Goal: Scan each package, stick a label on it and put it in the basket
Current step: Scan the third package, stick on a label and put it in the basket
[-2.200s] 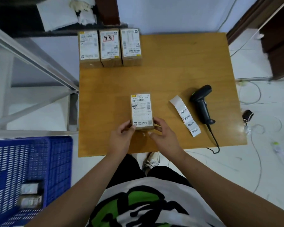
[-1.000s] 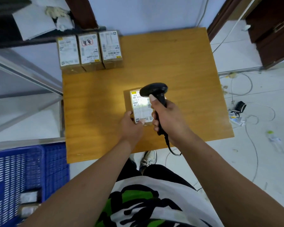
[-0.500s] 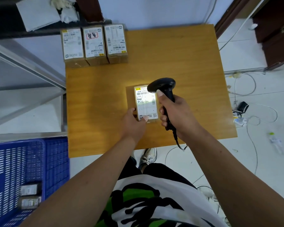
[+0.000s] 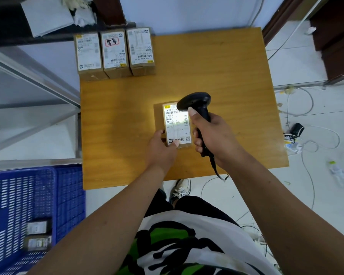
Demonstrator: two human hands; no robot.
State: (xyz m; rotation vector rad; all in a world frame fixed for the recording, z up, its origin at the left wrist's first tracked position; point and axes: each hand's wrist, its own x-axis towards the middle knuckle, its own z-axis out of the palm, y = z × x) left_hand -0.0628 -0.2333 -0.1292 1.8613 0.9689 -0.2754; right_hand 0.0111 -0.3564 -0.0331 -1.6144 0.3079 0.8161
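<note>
On the orange wooden bench [image 4: 216,62], the left hand [image 4: 163,148] pins the brown labelled cardboard package [image 4: 177,124]; the right hand [image 4: 213,135] grips the black handheld scanner [image 4: 197,105], scanning. Labelling likely follows.

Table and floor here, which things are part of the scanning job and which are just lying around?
Part of the job:
scanner in right hand
package steadied by left hand
three waiting packages
blue basket

Just lying about:
cables on floor
plastic bottle
grey bag on shelf

single head-worn view, steeply downward onto the table [image 4: 216,62] (wide-angle)
</note>
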